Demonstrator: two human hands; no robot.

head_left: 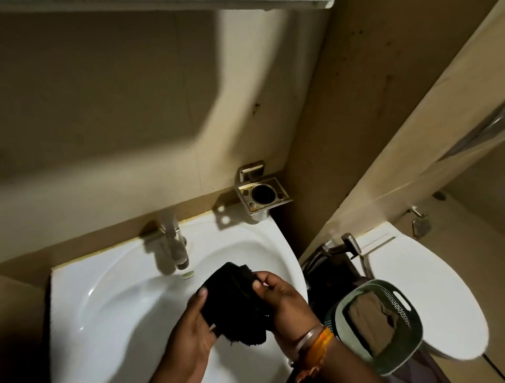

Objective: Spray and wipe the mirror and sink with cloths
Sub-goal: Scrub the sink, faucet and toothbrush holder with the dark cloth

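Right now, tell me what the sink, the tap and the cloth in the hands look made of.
Sink: likely glazed ceramic, white with glossy highlights.
Tap: metal, seemingly chrome finish, shiny and reflective.
Cloth: soft black fabric, matte, bunched; weave too dark to tell.

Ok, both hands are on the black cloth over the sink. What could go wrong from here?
The cloth hangs bunched between the left hand and right hand; a loose end could drop into the sink. The basket sits close by the right forearm, so an elbow swing might knock it.

mirror point(166, 3) cut off at top edge (only its lower rim shows).
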